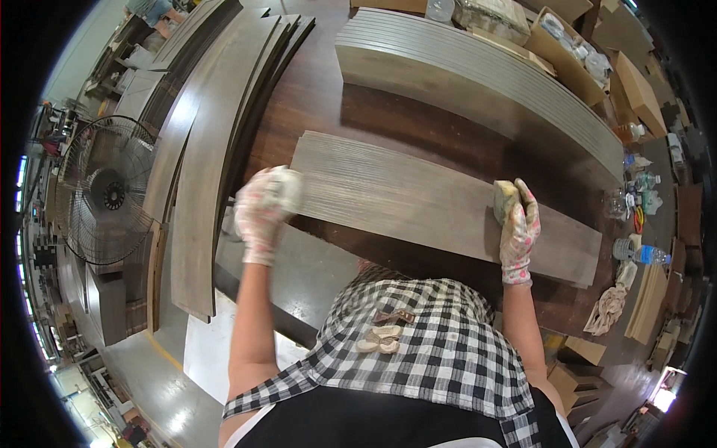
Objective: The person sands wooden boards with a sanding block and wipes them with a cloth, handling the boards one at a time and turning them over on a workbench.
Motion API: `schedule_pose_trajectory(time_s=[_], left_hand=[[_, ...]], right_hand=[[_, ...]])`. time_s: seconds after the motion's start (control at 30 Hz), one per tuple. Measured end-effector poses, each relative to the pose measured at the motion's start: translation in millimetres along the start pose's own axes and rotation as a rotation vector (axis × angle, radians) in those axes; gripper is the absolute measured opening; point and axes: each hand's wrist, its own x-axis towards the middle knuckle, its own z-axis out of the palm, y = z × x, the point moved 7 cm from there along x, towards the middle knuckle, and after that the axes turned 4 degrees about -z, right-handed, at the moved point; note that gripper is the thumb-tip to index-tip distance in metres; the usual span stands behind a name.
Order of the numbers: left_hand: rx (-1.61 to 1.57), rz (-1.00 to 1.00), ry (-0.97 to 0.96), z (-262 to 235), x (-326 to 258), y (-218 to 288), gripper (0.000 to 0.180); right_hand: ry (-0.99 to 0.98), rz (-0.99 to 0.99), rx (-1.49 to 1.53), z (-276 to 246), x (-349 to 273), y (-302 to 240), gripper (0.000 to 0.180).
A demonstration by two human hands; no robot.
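A long grey-brown wooden plank [418, 198] lies flat across the dark reddish-brown table [299, 97] in front of me. At the plank's left end my left hand [256, 220], in a white glove with pink marks, is closed on a bunched pale cloth [285, 187]; both are smeared by motion. Over the right part of the plank, my right hand [520, 235], gloved the same way, grips a worn yellowish-green block that looks like a sponge [505, 201] between thumb and fingers. Whether the sponge touches the wood I cannot tell.
Beyond the plank stands a long stack of grey boards [478, 82]. More boards [213, 149] lie at the left, beside a black fan [112, 189]. Plastic bottles [648, 254] and a crumpled rag [609, 308] are at the right, an open cardboard box [571, 71] behind. A person [155, 13] shows far left.
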Motion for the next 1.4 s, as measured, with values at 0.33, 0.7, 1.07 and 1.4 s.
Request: schedule_pose_trajectory(time_s=[0.33, 0.7, 1.07, 1.4], left_hand=[[0.376, 0.389, -0.28, 109, -20, 123, 0.055], [-0.14, 0.481, -0.336, 100, -66, 163, 0.037], [0.663, 0.186, -0.096, 46, 45, 62, 0.058], [0.085, -0.049, -0.098, 75, 72, 32, 0.028]], right_hand=[[0.02, -0.01, -0.006, 12, 8, 0, 0.037], [-0.222, -0.223, -0.489, 53, 40, -28, 0.035], [0.307, -0.071, -0.273, -97, 35, -11, 0.041], [0.742, -0.064, -0.43, -360, 37, -39, 0.044]])
